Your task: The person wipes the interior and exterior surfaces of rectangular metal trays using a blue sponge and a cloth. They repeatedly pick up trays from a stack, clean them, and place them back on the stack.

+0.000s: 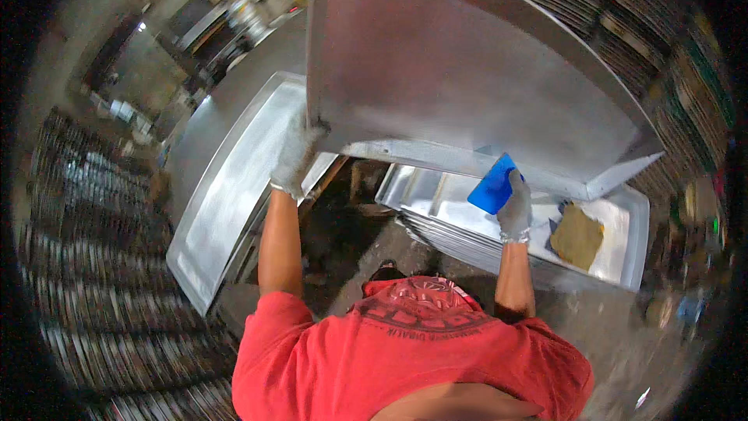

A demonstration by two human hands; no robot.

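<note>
At left, gripping a large raised metal tray (467, 62) by its near-left corner with the gloved left hand (294, 160); at right, holding a flat blue piece (491, 185) in the gloved right hand's (515, 209) grip, left of a yellowish pad (577, 238).

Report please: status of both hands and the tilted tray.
Left hand gripping corner of tilted tray. Right hand holding flat blue piece. Yellowish pad in lower tray.

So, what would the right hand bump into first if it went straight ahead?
Likely the raised metal tray, at its lower side, beyond the blue flat piece the right hand holds; depth is unclear.
</note>
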